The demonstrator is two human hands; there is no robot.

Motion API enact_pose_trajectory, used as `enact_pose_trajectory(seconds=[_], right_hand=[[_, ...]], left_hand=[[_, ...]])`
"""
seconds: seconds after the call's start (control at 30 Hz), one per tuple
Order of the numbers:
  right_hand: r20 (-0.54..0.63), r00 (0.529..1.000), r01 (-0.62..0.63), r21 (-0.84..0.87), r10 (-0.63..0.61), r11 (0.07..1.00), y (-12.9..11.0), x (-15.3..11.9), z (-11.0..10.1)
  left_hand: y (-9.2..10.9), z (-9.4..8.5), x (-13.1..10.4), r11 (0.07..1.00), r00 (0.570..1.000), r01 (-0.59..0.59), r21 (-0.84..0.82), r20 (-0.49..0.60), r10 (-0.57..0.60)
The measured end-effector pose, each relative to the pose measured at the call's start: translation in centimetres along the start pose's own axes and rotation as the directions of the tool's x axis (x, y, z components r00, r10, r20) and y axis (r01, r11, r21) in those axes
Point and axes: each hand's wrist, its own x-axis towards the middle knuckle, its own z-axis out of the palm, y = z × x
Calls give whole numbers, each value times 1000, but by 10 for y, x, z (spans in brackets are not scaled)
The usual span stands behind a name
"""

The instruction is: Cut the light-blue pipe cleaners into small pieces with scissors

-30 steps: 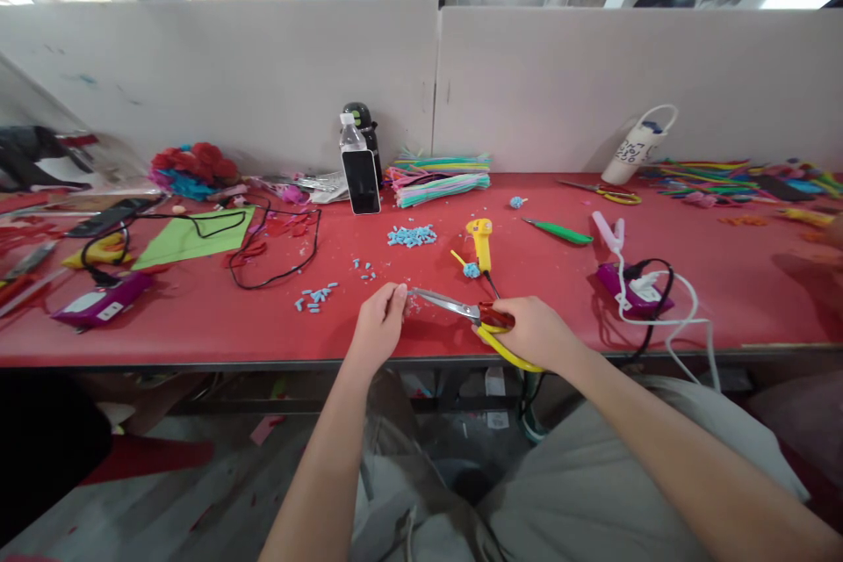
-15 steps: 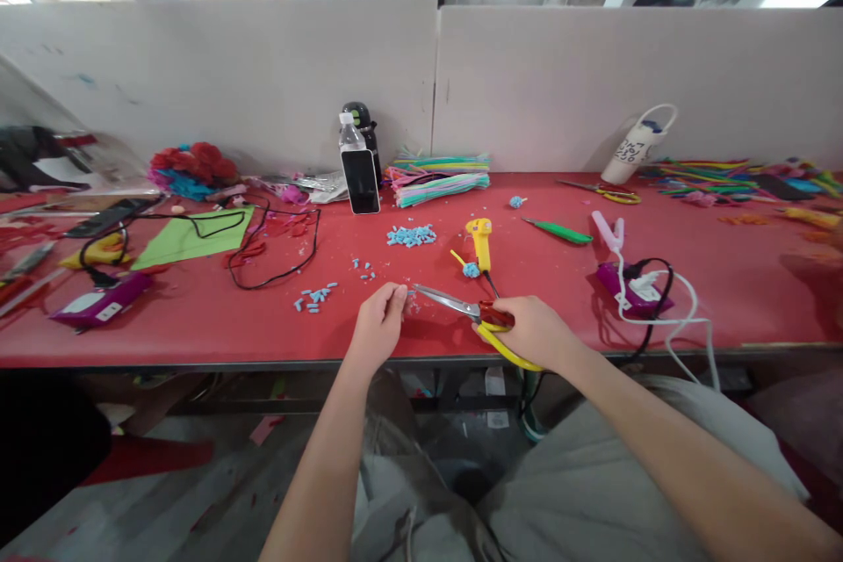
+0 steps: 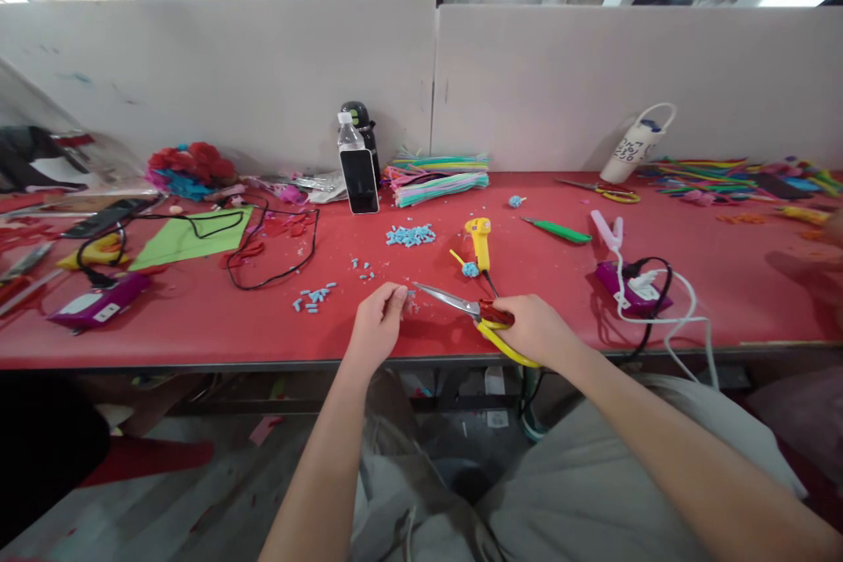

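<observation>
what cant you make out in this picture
All in the head view:
Whatever the left hand may pinch: too small, covered by the hand itself.
Exact finger placement in the handles of the scissors: hidden by the right hand.
Much of the black flask: behind the clear bottle and phone.
Writing on the white tumbler: too small to read.

The left arm (image 3: 320, 465) is slanting forward over the front edge of the table (image 3: 217, 338), and the left hand (image 3: 378, 323) is pinching with thumb against fingers. The right arm (image 3: 672, 430) is slanting inward, and the right hand (image 3: 535, 327), near the same edge, is gripping with bent fingers.
</observation>
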Motion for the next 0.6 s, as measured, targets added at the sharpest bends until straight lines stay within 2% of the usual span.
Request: enact_pose_trajectory(seconds=[0.6], right_hand=[[20, 1000, -23, 33, 22, 999, -3, -2, -5]], left_hand=[[-1, -2, 0, 997, 999, -8, 78, -35, 11]])
